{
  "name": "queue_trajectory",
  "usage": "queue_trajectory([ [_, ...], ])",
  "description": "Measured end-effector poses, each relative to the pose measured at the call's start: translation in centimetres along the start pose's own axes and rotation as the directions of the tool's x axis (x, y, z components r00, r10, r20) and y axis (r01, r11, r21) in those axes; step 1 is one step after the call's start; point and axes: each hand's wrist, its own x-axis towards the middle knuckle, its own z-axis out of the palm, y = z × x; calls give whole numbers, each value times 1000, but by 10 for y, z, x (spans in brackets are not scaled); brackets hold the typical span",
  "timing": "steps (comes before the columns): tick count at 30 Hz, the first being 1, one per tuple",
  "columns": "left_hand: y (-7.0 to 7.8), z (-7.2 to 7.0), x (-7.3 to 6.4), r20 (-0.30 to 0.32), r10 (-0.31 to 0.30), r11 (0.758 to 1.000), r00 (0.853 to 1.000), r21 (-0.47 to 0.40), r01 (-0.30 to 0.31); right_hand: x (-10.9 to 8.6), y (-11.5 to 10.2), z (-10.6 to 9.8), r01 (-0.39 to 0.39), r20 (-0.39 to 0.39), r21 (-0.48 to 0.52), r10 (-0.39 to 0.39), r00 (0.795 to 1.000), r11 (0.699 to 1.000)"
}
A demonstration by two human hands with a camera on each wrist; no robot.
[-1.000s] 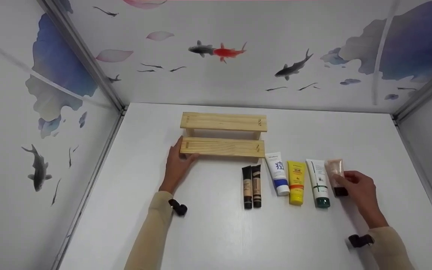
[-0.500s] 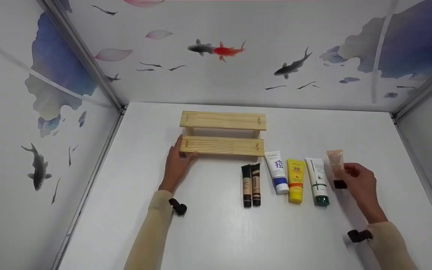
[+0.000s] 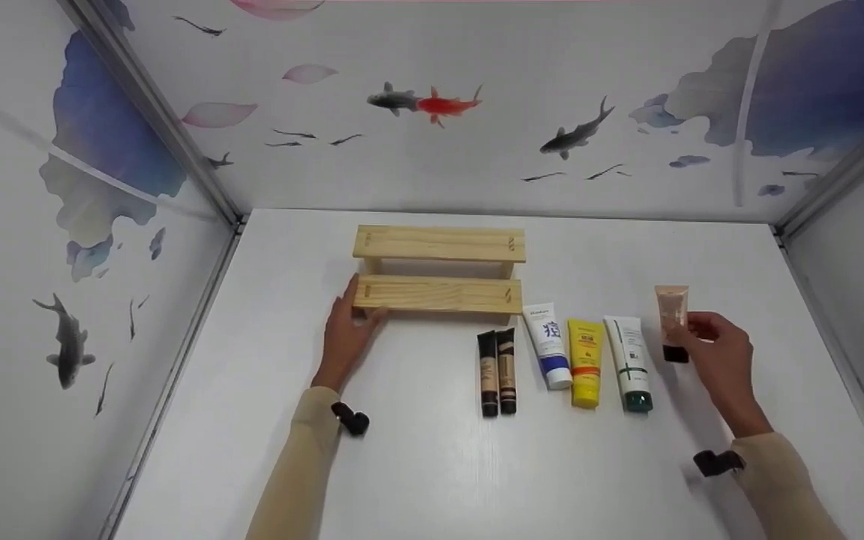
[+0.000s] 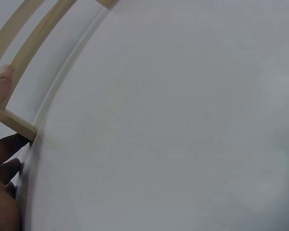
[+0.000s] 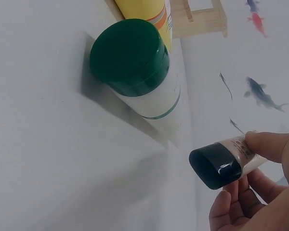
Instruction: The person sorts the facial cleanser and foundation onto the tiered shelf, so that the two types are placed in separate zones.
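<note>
My right hand [image 3: 718,365] pinches a small pinkish-beige cosmetic tube [image 3: 673,304] with a black cap [image 5: 216,166]. In the right wrist view the tube is off the table, thumb on one side and fingers on the other. My left hand [image 3: 346,337] grips the left end of a two-tier wooden rack [image 3: 439,294], thumb at its front edge. Left of the held tube lie a white tube with a green cap [image 3: 627,360], a yellow tube [image 3: 586,360], a white tube with a blue band [image 3: 548,345] and two slim black-and-beige tubes [image 3: 487,375].
A white table [image 3: 417,465] carries everything. Behind it stands a white wall [image 3: 447,172] with painted fish, and another wall [image 3: 4,315] rises on the left. The rack's rear board [image 3: 439,244] sits behind the front one.
My right hand has lifted the beige tube and moved it away from me, toward the back of the table. The left hand stays on the rack; the view has shifted slightly.
</note>
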Motion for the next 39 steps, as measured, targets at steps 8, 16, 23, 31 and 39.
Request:
queue_trajectory([
  [8, -1, 1, -2, -17, 23, 1000, 1000, -9, -23, 6, -10, 3, 35, -13, 2, -35, 999, 999],
  [16, -2, 2, -2, -9, 14, 1000, 1000, -24, -14, 15, -23, 16, 44, 14, 15, -44, 999, 999],
  [23, -2, 0, -2, -6, 14, 1000, 1000, -21, -14, 20, -35, 26, 61, 19, 29, -61, 998, 998],
  [31, -1, 1, -1, -6, 9, 1000, 1000, -5, -9, 24, -45, 33, 110, 14, 48, -111, 994, 993],
  [39, -1, -1, -1, -9, 8, 1000, 1000, -18, -8, 27, -54, 39, 150, 27, 48, -151, 988, 988],
])
